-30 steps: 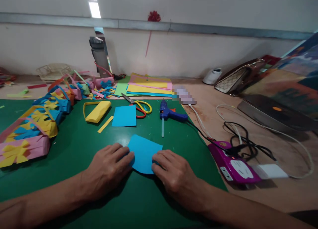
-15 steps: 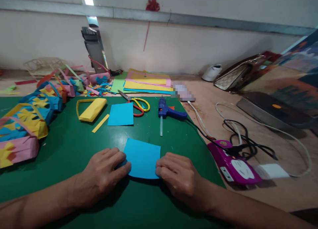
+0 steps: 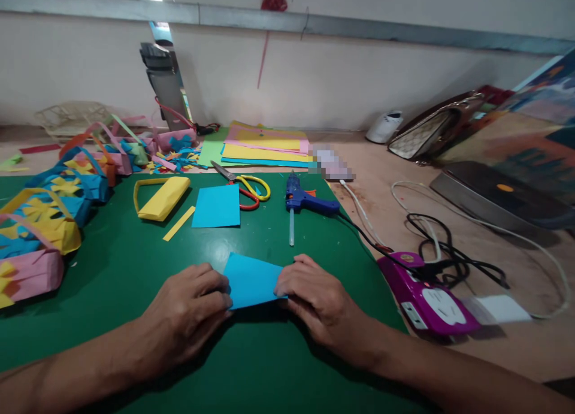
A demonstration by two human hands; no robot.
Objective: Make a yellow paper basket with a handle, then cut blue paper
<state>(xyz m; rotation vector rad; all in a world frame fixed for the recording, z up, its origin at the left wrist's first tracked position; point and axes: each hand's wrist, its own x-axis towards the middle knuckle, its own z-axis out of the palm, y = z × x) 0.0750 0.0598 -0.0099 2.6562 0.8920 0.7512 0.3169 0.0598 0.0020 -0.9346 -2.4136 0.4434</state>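
Note:
A sheet of blue paper (image 3: 252, 282) is held between my two hands above the green mat (image 3: 265, 366). My left hand (image 3: 191, 306) is closed on its left edge, and my right hand (image 3: 317, 297) grips the right edge. The near edge of the sheet looks bent under; the fingers partly hide it. Beyond it lies a second blue paper square (image 3: 216, 206), touching scissors (image 3: 247, 186) with red and yellow handles. A blue glue gun (image 3: 309, 201) with a clear stick rests to the right. A yellow paper basket (image 3: 165, 198) and a yellow strip (image 3: 178, 223) lie to the left.
Several finished paper baskets (image 3: 40, 273) line the left side. Stacked coloured paper (image 3: 265, 144) lies at the back, near a grey bottle (image 3: 162, 84). On the right are a purple power strip (image 3: 433, 300), tangled cables (image 3: 442, 252) and a grey case (image 3: 498, 198).
My right hand has moved up and slightly left along the paper's edge. The sheet's near edge has risen and bent, so less of its face shows. The view has shifted slightly.

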